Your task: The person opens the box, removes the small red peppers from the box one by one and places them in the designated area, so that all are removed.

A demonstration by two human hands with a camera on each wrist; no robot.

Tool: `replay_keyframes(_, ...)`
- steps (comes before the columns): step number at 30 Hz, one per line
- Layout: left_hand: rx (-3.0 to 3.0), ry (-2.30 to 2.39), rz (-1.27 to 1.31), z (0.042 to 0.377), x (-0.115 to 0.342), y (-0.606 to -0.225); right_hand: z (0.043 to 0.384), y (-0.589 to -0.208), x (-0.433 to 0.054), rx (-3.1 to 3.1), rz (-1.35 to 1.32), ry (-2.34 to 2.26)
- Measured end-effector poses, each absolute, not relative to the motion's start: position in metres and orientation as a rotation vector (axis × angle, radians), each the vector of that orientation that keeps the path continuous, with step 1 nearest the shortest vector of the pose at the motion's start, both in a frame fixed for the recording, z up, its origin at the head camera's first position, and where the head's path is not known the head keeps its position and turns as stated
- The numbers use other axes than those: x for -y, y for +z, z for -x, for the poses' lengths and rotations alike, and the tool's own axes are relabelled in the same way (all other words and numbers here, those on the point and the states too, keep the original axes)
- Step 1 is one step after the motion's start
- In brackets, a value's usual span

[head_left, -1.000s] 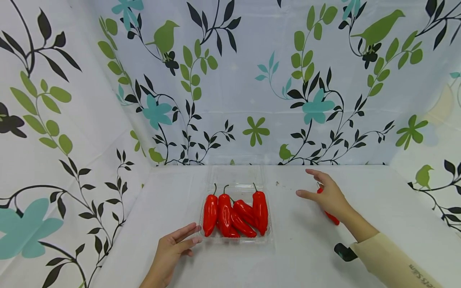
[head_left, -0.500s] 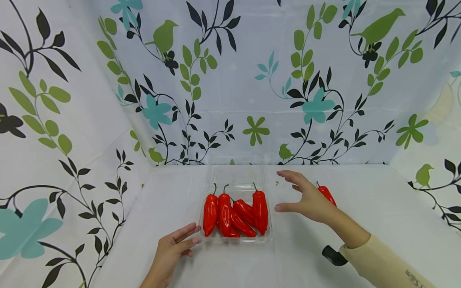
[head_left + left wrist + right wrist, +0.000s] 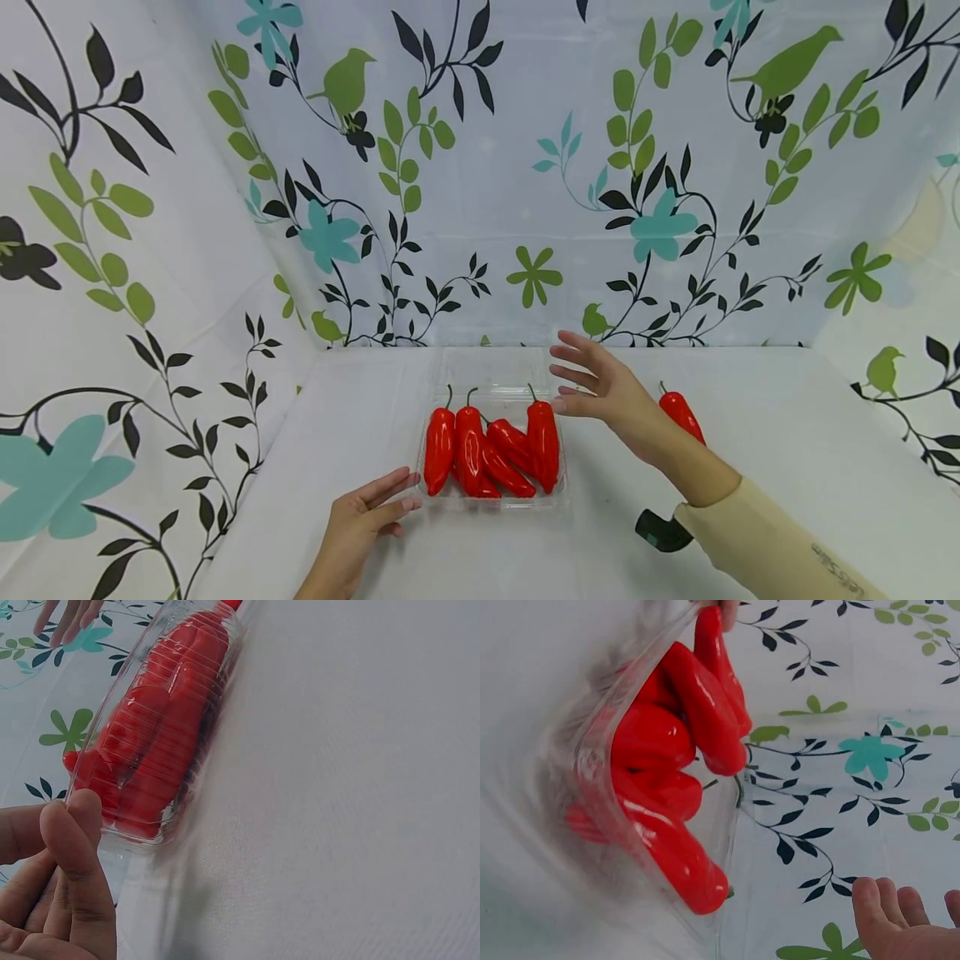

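Observation:
A clear plastic clamshell box (image 3: 492,503) with several glossy red chili peppers (image 3: 469,450) inside stands at the middle of the table. Its see-through lid (image 3: 491,365) is folded back behind it. My left hand (image 3: 371,508) is at the box's front left corner; in the left wrist view the thumb and a finger (image 3: 75,847) pinch the rim. Over the box's back right corner hovers my right hand (image 3: 611,396), its fingers extended and holding nothing. In the right wrist view, those fingertips (image 3: 892,900) show apart from the box.
One loose red chili pepper (image 3: 681,414) lies on the white table (image 3: 772,433) right of the box, partly hidden by my right forearm. A patterned curtain (image 3: 487,183) rises behind and at the sides. A black device (image 3: 663,531) is at my right sleeve.
My right hand has moved left from above the loose pepper to the box's back right corner, slightly upward at the end. The left hand and the peppers have stayed put.

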State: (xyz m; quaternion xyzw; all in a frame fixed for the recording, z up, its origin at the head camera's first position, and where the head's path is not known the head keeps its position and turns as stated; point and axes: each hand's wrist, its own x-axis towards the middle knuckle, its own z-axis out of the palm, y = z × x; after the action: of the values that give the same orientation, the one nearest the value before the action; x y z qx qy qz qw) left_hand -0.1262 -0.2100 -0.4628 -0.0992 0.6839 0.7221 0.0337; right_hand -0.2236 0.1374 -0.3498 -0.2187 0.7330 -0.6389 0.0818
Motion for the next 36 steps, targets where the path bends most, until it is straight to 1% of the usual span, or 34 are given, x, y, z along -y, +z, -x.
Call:
replay_keyframes(7, -2.101, 2.218, 0.322, 0.128, 0.212, -0.464, 0.227, -0.351, -0.124, -1.954, 0.496, -2.093)
replay_keyframes(13, -2.102, 2.218, 0.308, 0.128, 0.212, -0.464, 0.231, -0.366, -0.109, -1.927, 0.366, -2.025)
replay_keyframes(26, -2.107, 2.207, 0.315, 0.128, 0.211, -0.466, 0.232, -0.403, -0.068, -1.914, 0.292, -1.880)
replay_keyframes(36, -2.099, 2.208, 0.314, 0.129, 0.212, -0.468, 0.234, -0.414, -0.049, -1.926, 0.283, -1.837)
